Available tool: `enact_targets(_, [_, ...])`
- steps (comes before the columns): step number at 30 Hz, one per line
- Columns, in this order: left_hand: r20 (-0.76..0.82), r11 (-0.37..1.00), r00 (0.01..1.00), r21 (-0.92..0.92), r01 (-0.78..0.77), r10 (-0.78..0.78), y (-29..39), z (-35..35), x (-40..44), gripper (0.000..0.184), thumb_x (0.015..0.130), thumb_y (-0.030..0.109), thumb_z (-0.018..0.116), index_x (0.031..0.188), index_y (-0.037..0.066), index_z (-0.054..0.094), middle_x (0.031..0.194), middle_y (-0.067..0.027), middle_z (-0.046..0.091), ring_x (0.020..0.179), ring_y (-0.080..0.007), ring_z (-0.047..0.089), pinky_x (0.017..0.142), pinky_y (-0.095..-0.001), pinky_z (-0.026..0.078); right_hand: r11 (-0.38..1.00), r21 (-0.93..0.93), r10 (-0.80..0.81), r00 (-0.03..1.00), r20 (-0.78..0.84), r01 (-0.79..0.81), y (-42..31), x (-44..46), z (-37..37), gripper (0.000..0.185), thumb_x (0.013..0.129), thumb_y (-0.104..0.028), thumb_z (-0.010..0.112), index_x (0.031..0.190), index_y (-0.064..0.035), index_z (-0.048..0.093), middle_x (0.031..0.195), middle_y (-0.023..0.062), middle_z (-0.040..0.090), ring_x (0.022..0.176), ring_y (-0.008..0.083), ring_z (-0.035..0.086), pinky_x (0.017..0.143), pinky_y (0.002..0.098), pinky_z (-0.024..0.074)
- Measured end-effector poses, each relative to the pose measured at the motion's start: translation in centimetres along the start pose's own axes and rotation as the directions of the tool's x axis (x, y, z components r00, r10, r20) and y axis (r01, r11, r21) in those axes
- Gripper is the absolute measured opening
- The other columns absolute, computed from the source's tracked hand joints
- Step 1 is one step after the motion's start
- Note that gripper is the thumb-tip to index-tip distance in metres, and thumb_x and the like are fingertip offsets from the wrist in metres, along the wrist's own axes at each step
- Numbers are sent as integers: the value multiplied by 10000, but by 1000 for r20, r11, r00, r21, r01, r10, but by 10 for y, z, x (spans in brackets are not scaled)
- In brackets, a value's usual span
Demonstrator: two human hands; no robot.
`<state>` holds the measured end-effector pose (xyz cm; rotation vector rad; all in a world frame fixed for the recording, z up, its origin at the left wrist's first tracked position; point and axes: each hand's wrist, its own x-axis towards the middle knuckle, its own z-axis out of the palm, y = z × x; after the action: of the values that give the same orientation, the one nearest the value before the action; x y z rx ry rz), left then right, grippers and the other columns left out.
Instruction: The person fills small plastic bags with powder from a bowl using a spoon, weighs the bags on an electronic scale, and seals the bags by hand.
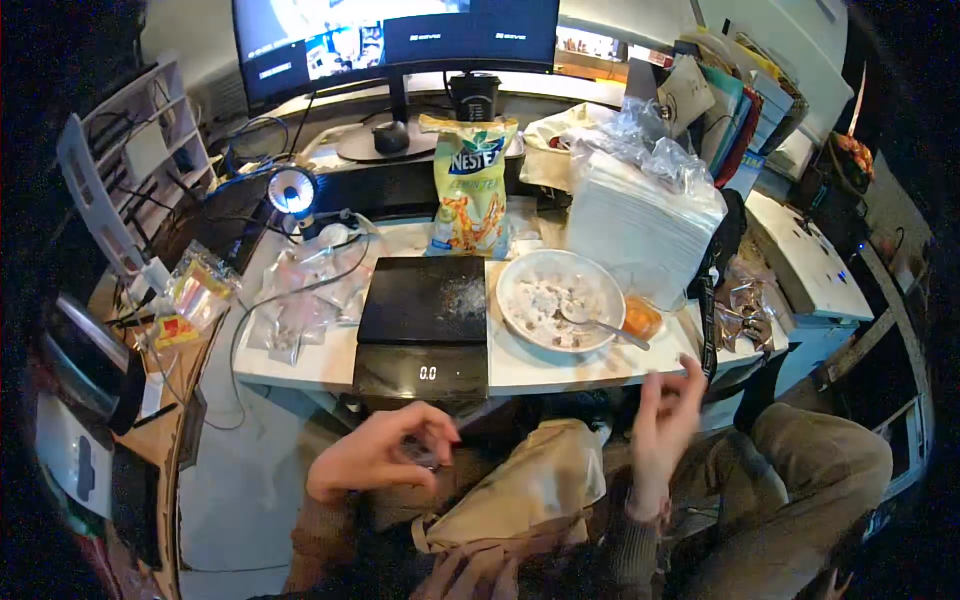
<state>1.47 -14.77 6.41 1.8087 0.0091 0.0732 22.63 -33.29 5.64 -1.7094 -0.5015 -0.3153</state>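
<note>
Spoon handle (627,335) toward right hand (668,425)

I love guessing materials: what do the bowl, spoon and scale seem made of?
Bowl: probably glazed ceramic, judging by its smooth white rim, though plastic is possible.
Spoon: likely polished metal, from its grey gleam.
Scale: seemingly glossy black plastic or glass; its front panel has a faint sheen.

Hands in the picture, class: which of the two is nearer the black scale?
The left hand, just in front of the scale showing 0.0; the right hand is off to the side, nearer the bowl.
</note>
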Motion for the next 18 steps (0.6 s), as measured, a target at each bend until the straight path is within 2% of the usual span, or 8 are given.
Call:
enact_targets(2, [-211, 994, 977, -92, -59, 38, -3, 1, -7, 461, 709, 31, 686, 1105, 25, 450, 844, -25, 552, 801, -104, 552, 681, -257, 464, 996, -75, 47, 998, 40, -44, 38, 23, 15, 271, 840, -64, 538, 1089, -4, 448, 698, 9, 531, 519, 17, 421, 458, 154, 333])
enact_targets(5, [-286, 959, 957, -256, -120, 44, -8, 42, 22, 579, 731, 13, 659, 1219, 35, 347, 824, -48, 513, 786, -138, 540, 711, -260, 459, 988, 66, 128, 975, 184, -142, 61, 40, 31, 211, 840, -84, 552, 1013, 18, 487, 660, 5, 535, 518, 27, 455, 460, 167, 357])
enact_targets(7, [-277, 952, 956, -258, -168, 94, -24, 74, 56, 703, 747, -34, 615, 1316, 47, 209, 851, -52, 515, 782, -147, 543, 710, -262, 462, 998, 57, -4, 979, 205, -8, 60, 45, 34, 165, 842, -83, 549, 959, 31, 523, 643, 7, 543, 536, 35, 479, 471, 170, 374])
enact_targets(9, [-369, 969, 929, -226, -99, 8, -38, 95, 91, 847, 750, -35, 616, 1367, 66, 44, 849, -57, 513, 761, -146, 538, 707, -257, 459, 997, 38, -69, 973, 220, 62, 57, 50, 34, 150, 843, -82, 547, 932, 38, 541, 634, 8, 547, 546, 39, 491, 477, 171, 382])
enact_targets(10, [-364, 966, 931, -237, -103, 10, -45, 101, 105, 847, 750, -35, 616, 1367, 66, 44, 849, -57, 513, 761, -146, 538, 707, -257, 459, 995, 82, -75, 973, 217, 59, 52, 51, 36, 134, 844, -72, 539, 914, 41, 556, 640, 10, 553, 544, 42, 491, 482, 173, 383])
enact_targets(13, [-651, 985, 754, -53, -163, 89, -57, 112, 137, 988, 723, 85, 702, 1358, 17, -52, 796, -57, 534, 709, -145, 534, 673, -267, 462, 987, 153, -83, 975, 204, 52, 36, 55, 35, 121, 845, -51, 523, 877, 48, 585, 652, 15, 564, 541, 48, 492, 491, 175, 386])
enact_targets(16, [-709, 974, 688, -10, -228, 154, -56, 107, 146, 1046, 719, 92, 707, 1352, 35, -124, 791, -62, 540, 682, -143, 535, 637, -257, 465, 981, 8, -196, 976, 91, 196, 29, 61, 34, 137, 843, -26, 509, 919, 51, 594, 654, 10, 555, 549, 45, 479, 498, 175, 372])
enact_targets(18, [-735, 968, 654, 17, -250, 182, -55, 102, 146, 1076, 717, 95, 710, 1349, 45, -159, 788, -64, 543, 668, -142, 535, 620, -253, 466, 982, 34, -189, 975, 117, 186, 39, 65, 41, 134, 842, -27, 510, 910, 52, 595, 639, 7, 542, 541, 43, 461, 484, 177, 355])
